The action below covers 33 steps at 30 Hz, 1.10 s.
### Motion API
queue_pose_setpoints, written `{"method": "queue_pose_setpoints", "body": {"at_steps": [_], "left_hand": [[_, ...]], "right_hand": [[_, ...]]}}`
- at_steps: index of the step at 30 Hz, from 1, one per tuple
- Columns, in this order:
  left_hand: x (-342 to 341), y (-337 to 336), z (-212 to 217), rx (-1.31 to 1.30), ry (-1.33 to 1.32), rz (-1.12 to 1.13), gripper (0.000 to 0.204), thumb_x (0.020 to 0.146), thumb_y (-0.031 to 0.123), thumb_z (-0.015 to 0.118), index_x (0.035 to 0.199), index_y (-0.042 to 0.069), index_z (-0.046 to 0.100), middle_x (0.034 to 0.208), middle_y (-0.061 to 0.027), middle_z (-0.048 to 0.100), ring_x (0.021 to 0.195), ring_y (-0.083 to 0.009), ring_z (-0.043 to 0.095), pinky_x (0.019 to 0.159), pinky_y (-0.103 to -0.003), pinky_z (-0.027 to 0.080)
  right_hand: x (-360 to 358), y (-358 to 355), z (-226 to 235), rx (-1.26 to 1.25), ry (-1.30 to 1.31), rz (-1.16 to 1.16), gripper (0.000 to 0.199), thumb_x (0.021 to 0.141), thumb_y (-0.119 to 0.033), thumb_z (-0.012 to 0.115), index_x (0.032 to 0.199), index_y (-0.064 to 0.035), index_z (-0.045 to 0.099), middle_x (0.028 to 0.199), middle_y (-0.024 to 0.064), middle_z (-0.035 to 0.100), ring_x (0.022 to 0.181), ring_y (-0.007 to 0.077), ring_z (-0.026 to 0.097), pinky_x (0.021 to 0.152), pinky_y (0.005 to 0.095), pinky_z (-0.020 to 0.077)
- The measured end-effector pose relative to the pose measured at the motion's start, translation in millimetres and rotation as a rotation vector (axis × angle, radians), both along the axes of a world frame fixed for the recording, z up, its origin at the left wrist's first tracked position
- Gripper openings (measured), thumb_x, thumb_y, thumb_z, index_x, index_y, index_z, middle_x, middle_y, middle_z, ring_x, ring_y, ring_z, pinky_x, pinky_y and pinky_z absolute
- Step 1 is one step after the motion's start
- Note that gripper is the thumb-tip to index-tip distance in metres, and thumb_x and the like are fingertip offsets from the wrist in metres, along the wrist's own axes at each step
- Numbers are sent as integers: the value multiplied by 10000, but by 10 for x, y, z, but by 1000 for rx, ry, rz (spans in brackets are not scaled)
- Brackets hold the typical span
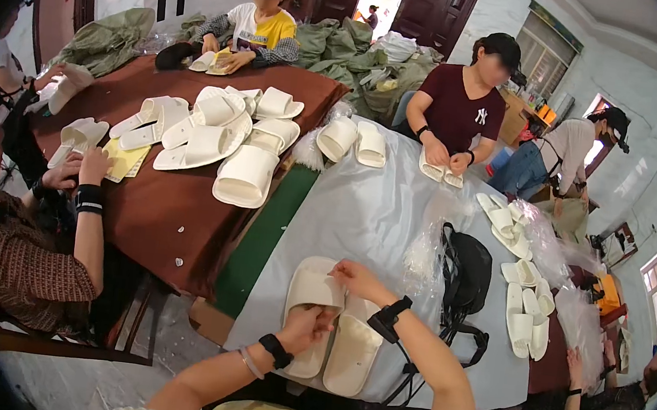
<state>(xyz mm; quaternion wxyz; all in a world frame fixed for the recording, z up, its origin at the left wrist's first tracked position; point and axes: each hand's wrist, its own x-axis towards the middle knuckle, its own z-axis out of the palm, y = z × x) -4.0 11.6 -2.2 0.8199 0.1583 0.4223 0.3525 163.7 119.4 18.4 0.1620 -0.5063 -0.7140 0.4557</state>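
A pair of white slide slippers lies side by side in front of me on the pale cloth, toes pointing away. My left hand (308,328) is over the left slipper (318,285), with its fingers curled at the strap's near opening; whether they pinch something small is hidden. At the right edge of that same strap, my right hand (356,279) has its fingertips closed on it. The right slipper (352,355) rests flat, partly beneath my right wrist. Each of my wrists wears a black band.
Several white slippers (210,143) are heaped on the brown-covered table (173,220) to the left. A black bag (466,273) with straps lies right of my hands, next to clear plastic bags (426,252). More slippers (527,309) line the right edge. Several people work around the tables.
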Motion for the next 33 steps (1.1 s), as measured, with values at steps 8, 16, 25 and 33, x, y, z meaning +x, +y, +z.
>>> {"method": "queue_pose_setpoints", "body": {"at_steps": [8,16,25,33], "left_hand": [[172,75,-167,55,78,188,125,910,137,445,865,76,544,678,-54,592,512,-104,537,390,-217,316],[134,103,-2,104,91,42,208,922,192,406,786,98,532,643,-35,573,475,-92,492,393,-222,300],[185,104,-102,90,118,97,168,915,168,409,818,95,526,655,-49,578,463,-102,495,387,-227,292],[-72,-209,136,170,22,-34,159,920,155,434,954,70,564,839,-16,609,681,-97,568,551,-223,404]], "right_hand": [[57,-43,69,-132,3,54,199,868,-185,570,980,-24,603,913,13,618,836,98,540,765,234,421],[45,-116,117,-366,173,20,250,850,-243,620,977,-29,615,927,2,617,878,100,524,803,242,400],[35,-92,-127,-383,357,-122,258,854,-191,618,1063,-40,628,1025,24,628,924,97,547,792,222,417],[117,-330,153,-306,416,-477,296,877,-201,584,1083,11,604,1039,48,629,914,122,571,806,228,432]]}}
